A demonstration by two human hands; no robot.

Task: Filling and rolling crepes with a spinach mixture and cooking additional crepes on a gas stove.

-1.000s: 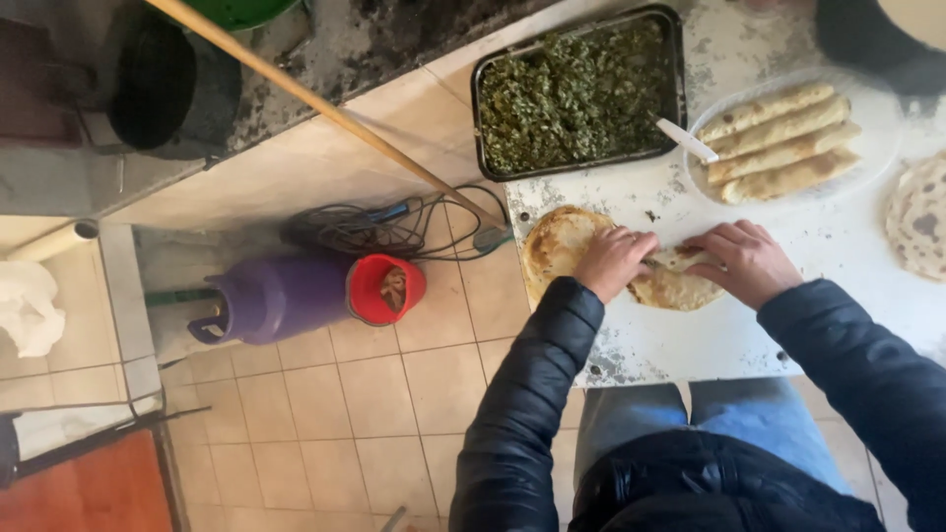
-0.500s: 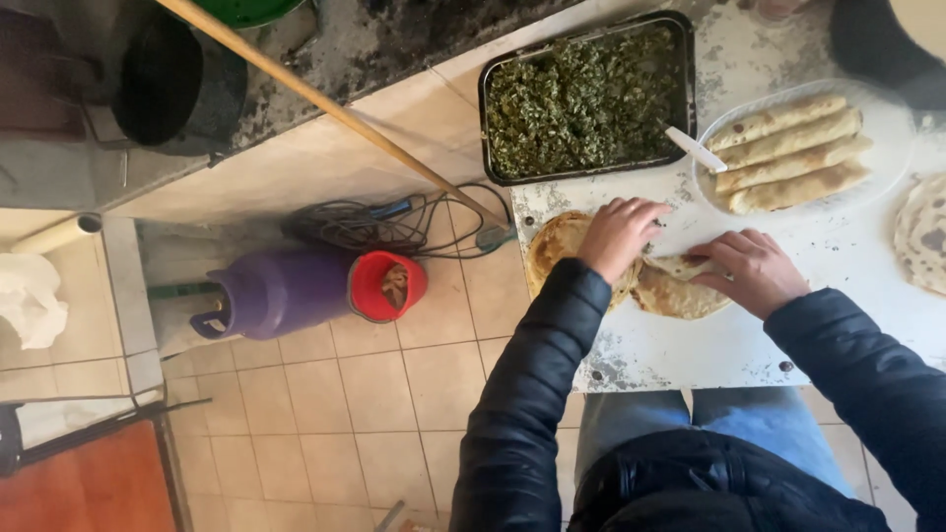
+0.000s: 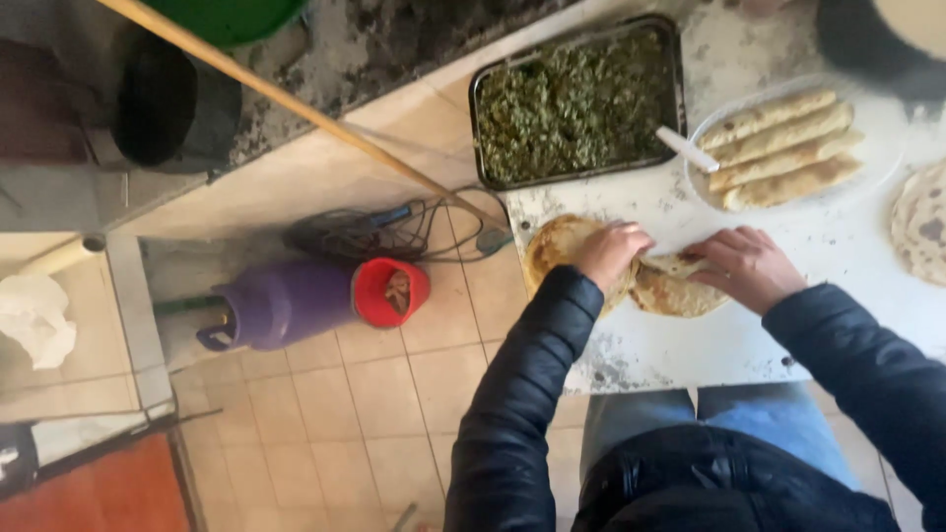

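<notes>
Two hands are on one flatbread (image 3: pixel 670 292), and that bread lies on the white table (image 3: pixel 690 345) just in front of the metal tray of chopped greens (image 3: pixel 576 103), at the table's near-left part. Your left hand (image 3: pixel 611 254) rests curled over the left half of the flatbread, fingers bent down onto it, pressing rather than lifting. Your right hand (image 3: pixel 744 266) has its fingers closed over the bread's right edge, where the dough looks folded or rolled over; how tight that pinch is cannot be told from above.

Half a second ago your left hand was stretched up toward the tray, fingers out past the bread's far edge. It has since drawn back and bunched onto the bread, so the filling stage looks finished and the rolling appears to be under way, judging from the fold under your right hand. Your right hand has barely shifted in that time.

Right of the tray, a clear plate (image 3: pixel 887 158) holds four finished rolls (image 3: pixel 783 148), with a white spoon (image 3: pixel 687 150) lying between tray and plate. Further right of the tray, at the table's edge, part of another flat round (image 3: pixel 924 222) shows. Left of the tray and below it, on the tiled floor, lie a purple jug with a red mouth (image 3: pixel 296 300), tangled cables (image 3: pixel 365 232) and a long wooden pole (image 3: pixel 296 99).
</notes>
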